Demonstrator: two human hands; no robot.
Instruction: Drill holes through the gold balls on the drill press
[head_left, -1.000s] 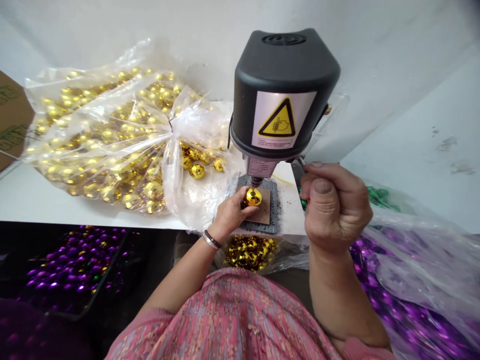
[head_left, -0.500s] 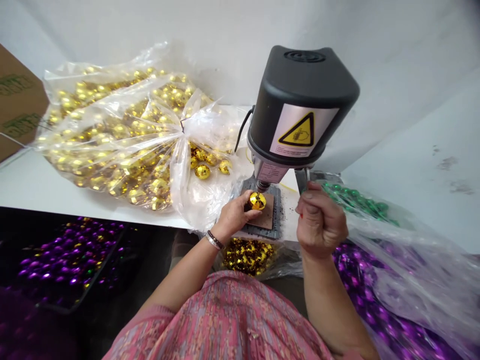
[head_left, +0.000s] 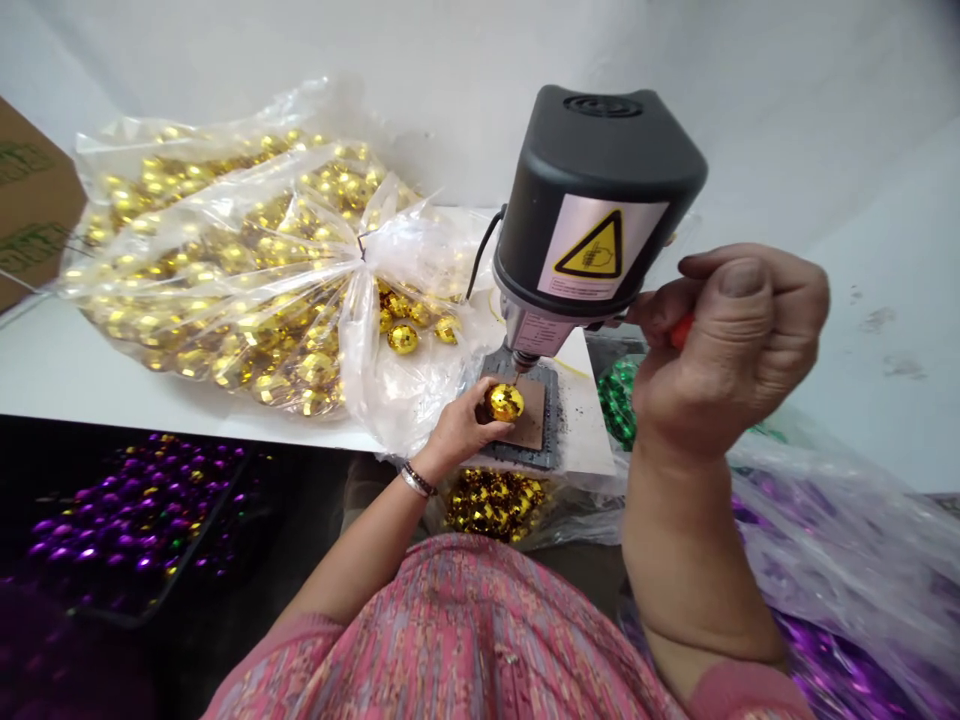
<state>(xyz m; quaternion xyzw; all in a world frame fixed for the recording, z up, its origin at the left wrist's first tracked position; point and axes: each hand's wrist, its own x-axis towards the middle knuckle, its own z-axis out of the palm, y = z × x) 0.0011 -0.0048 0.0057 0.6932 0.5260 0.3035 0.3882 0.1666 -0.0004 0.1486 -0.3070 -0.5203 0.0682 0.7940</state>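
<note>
White walls rose behind a white table [head_left: 45, 365], and on it lay a big clear plastic bag [head_left: 225, 265], tied at the neck and stuffed with shiny gold balls. A cardboard box [head_left: 34, 205] sat at the far left. A black drill press head [head_left: 592, 170] with a yellow warning sticker [head_left: 598, 245] hung over a grey base plate [head_left: 551, 420] topped by a brown pad [head_left: 531, 415].

The left hand [head_left: 465, 425], with a bracelet [head_left: 416, 480] at its wrist, pinched a gold ball [head_left: 504, 402] between fingers and thumb and held it over the brown pad, right under the drill's chuck [head_left: 523, 358]. Whether the bit touched the ball was too small to tell. The right hand [head_left: 727, 340] was well apart from the left, raised beside the drill head and curled shut around a red handle [head_left: 681, 330], most of which it hid. Below that hand lay a heap of green beads [head_left: 619, 400]. A pile of gold balls [head_left: 495, 505] sat below the table edge, purple beads [head_left: 135, 510] shone in a dark tray to the left, and more purple beads [head_left: 840, 650] lay under clear plastic to the right.
</note>
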